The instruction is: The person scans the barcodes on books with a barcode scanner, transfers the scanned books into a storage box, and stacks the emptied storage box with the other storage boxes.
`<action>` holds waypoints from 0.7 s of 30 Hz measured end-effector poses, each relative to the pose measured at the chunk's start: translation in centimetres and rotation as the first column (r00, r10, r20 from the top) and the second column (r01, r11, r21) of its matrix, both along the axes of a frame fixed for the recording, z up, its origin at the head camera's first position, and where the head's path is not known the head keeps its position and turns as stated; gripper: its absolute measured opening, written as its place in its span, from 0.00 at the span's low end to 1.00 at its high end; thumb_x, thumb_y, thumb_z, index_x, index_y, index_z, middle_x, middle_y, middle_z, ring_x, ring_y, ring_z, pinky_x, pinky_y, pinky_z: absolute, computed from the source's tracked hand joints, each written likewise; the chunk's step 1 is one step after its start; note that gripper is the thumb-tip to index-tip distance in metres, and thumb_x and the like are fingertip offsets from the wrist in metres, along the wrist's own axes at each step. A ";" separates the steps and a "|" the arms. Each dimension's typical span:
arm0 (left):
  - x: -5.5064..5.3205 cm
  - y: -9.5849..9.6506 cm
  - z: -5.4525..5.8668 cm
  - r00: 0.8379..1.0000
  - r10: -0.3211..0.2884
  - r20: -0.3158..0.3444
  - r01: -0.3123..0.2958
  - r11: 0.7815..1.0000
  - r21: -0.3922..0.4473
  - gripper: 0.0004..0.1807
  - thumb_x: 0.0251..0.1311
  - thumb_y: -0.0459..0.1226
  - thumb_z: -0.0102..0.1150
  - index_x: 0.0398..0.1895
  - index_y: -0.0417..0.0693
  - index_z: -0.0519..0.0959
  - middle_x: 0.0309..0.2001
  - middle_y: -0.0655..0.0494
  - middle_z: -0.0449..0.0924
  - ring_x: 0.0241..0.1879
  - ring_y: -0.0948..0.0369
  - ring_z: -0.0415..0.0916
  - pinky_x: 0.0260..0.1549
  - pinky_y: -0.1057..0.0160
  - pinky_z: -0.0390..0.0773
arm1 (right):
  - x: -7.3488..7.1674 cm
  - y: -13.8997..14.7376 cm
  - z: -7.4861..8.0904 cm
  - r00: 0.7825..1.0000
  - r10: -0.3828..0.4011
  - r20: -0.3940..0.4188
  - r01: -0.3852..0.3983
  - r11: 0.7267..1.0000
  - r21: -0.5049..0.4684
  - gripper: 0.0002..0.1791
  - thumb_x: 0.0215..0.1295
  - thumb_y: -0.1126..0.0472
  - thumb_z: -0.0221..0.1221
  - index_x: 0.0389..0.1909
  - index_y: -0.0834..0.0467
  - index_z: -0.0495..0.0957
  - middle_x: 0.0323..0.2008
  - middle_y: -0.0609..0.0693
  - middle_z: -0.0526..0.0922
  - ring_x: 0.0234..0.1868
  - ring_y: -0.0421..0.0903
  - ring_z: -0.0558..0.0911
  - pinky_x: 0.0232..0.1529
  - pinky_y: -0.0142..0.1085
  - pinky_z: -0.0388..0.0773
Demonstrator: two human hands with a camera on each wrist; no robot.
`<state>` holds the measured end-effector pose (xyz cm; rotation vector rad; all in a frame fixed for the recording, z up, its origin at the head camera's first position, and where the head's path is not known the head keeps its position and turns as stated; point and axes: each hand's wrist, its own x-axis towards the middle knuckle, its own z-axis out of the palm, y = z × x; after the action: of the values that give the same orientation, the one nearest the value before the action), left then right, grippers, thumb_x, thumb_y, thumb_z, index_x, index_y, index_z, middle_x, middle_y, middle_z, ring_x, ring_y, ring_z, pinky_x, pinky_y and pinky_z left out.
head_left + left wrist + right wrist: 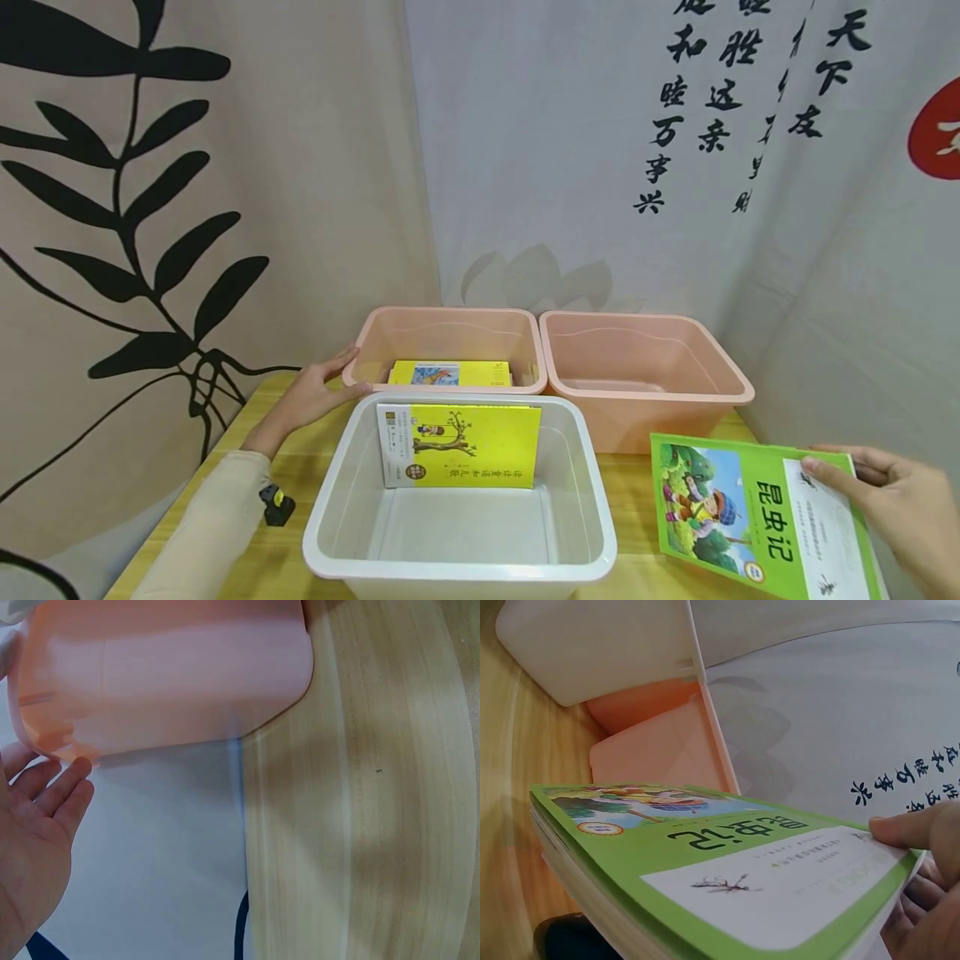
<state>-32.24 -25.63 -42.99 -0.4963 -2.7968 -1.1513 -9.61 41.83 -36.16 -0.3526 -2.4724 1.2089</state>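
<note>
My right hand [900,500] grips a green picture-covered book [765,517] by its edge, thumb on the cover and fingers beneath. In the right wrist view, this book [727,862] is thick and tilted. My left hand [318,392] touches the left corner of a pink bin [450,321]; in the left wrist view, its fairly straight fingers [71,787] rest against the bin below the rim. A yellow book [450,375] lies inside that bin. Nearer stands a white bin [457,571] with another yellow book [480,446] leaning on its far wall.
A second pink bin [645,387] stands at the back right, beside the first. All the bins are on a wooden table [637,533]. Behind hang pale curtains [525,150] with black writing and a dark plant print. A dark object [574,937] shows below the green book.
</note>
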 end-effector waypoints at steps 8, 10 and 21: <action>0.0 0.1 -0.1 1.000 -0.001 0.000 0.001 1.000 0.021 0.51 0.62 0.62 0.64 0.82 0.51 0.54 0.82 0.49 0.48 0.77 0.37 0.52 0.67 0.28 0.61 | 0.0 0.5 -0.5 0.995 -0.073 0.074 0.070 0.997 0.044 0.05 0.64 0.46 0.70 0.31 0.31 0.84 0.22 0.31 0.85 0.19 0.43 0.84 0.17 0.36 0.75; 0.0 0.1 -0.1 1.000 0.002 0.003 -0.002 1.000 0.019 0.52 0.62 0.62 0.64 0.82 0.51 0.54 0.82 0.50 0.48 0.78 0.38 0.52 0.67 0.28 0.61 | 0.0 0.7 -0.5 0.996 -0.062 0.062 0.060 0.998 0.036 0.05 0.65 0.47 0.70 0.32 0.31 0.85 0.22 0.30 0.85 0.19 0.44 0.84 0.17 0.36 0.75; 0.1 0.1 0.1 1.000 0.005 0.006 -0.005 1.000 0.006 0.52 0.63 0.62 0.63 0.82 0.51 0.54 0.82 0.50 0.47 0.78 0.37 0.51 0.67 0.27 0.60 | -0.6 1.2 0.1 0.999 0.052 -0.010 -0.052 0.998 -0.016 0.05 0.68 0.56 0.68 0.37 0.39 0.86 0.25 0.30 0.87 0.21 0.46 0.85 0.20 0.34 0.76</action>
<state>-32.19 -25.50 -42.90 -0.4854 -2.7972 -1.1611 -10.19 43.03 -36.07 -0.2870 -2.4792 1.2488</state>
